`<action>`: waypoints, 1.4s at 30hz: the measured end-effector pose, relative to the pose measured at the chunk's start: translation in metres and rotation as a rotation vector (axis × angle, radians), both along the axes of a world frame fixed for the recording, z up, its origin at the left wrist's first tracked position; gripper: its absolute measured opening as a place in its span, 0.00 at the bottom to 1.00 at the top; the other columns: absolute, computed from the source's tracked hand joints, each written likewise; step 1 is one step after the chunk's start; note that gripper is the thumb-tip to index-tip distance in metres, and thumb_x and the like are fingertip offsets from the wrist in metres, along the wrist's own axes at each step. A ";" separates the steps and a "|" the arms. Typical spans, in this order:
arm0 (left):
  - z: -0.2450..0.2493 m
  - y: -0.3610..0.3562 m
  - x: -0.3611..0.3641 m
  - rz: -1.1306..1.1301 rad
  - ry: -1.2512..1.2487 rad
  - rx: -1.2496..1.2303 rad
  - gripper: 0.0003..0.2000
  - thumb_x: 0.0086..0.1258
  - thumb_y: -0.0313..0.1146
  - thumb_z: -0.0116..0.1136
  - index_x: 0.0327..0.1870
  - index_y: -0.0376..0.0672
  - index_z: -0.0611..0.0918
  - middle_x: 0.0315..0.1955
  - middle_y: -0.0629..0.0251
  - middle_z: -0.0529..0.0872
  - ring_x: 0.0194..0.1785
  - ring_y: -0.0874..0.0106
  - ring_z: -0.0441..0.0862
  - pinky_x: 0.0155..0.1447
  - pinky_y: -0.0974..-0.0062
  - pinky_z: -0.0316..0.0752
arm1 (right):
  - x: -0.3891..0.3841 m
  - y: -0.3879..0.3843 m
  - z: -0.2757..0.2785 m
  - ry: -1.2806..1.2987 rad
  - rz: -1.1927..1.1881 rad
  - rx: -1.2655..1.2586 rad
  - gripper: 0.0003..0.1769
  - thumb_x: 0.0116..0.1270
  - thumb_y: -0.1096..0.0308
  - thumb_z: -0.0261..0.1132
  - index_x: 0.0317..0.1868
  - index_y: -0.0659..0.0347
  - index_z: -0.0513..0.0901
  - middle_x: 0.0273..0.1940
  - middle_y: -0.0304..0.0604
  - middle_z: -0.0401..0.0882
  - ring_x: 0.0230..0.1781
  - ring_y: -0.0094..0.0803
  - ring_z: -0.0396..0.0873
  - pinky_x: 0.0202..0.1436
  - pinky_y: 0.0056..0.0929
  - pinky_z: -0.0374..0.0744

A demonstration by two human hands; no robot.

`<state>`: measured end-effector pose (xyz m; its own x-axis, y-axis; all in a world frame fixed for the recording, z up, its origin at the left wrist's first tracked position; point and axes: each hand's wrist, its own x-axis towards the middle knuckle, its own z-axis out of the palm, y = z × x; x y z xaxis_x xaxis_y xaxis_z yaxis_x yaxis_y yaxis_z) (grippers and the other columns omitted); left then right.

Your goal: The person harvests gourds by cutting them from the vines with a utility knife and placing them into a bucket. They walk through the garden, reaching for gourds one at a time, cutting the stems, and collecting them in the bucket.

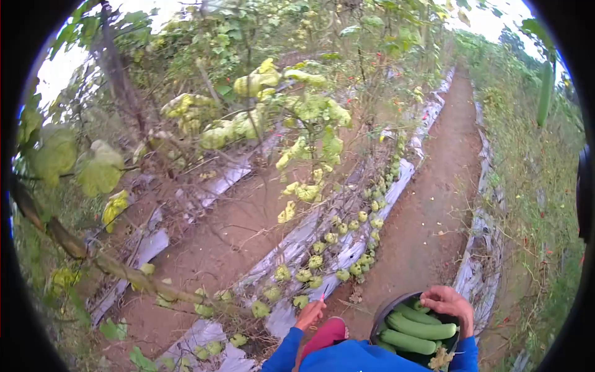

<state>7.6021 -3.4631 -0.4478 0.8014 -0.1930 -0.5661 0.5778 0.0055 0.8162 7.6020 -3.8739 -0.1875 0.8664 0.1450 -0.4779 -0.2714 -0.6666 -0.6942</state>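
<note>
In the head view, a pink-handled knife (323, 296) is gripped in the left hand (310, 315), whose fingers are curled closed around the handle. The thin blade is pointed upward in the view and slightly to the right, away from the body, with the knife's long axis set steeply. The knife is held to the left of a dark bucket (379, 319), well apart from its rim.

The bucket is filled with long green gourds (421, 327). Their long axes are laid nearly side by side, slanted gently from upper left to lower right, across the front of the body. The right hand (443, 303) is placed over the far right part of the bucket, its fingers bent down at the end of a gourd; whether they are closed on it cannot be told. A dried leaf (441, 358) is seen at the bucket's near edge.

Blue sleeves (284, 351) are worn on both arms. A dirt path (447, 155) is bordered by strips of silvery plastic mulch (427, 127), where rounded pale-green clumps (315, 261) are strewn. At the upper right, a single gourd (546, 93) is hung nearly vertically.
</note>
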 end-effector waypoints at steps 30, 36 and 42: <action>0.371 -0.457 0.548 -0.511 -1.391 0.173 0.17 0.80 0.43 0.46 0.42 0.38 0.80 0.17 0.69 0.72 0.22 0.79 0.70 0.27 0.74 0.63 | 0.348 -0.487 0.376 -1.494 -0.989 -0.646 0.57 0.50 0.25 0.67 0.66 0.67 0.71 0.58 0.62 0.70 0.58 0.52 0.76 0.57 0.56 0.80; 0.580 -0.593 0.521 -0.359 -2.041 0.152 0.16 0.80 0.42 0.46 0.39 0.38 0.79 0.15 0.64 0.71 0.19 0.74 0.69 0.25 0.69 0.62 | 0.368 -0.506 0.379 -1.493 -0.690 -0.212 0.53 0.51 0.28 0.69 0.62 0.67 0.74 0.46 0.55 0.80 0.48 0.44 0.82 0.51 0.45 0.83; 0.695 -0.708 0.490 -0.360 -2.304 0.322 0.21 0.81 0.48 0.43 0.48 0.37 0.80 0.20 0.65 0.76 0.23 0.77 0.67 0.27 0.70 0.61 | 0.382 -0.521 0.363 -1.555 -0.566 -0.060 0.44 0.56 0.38 0.70 0.61 0.66 0.75 0.42 0.49 0.81 0.39 0.34 0.82 0.43 0.36 0.83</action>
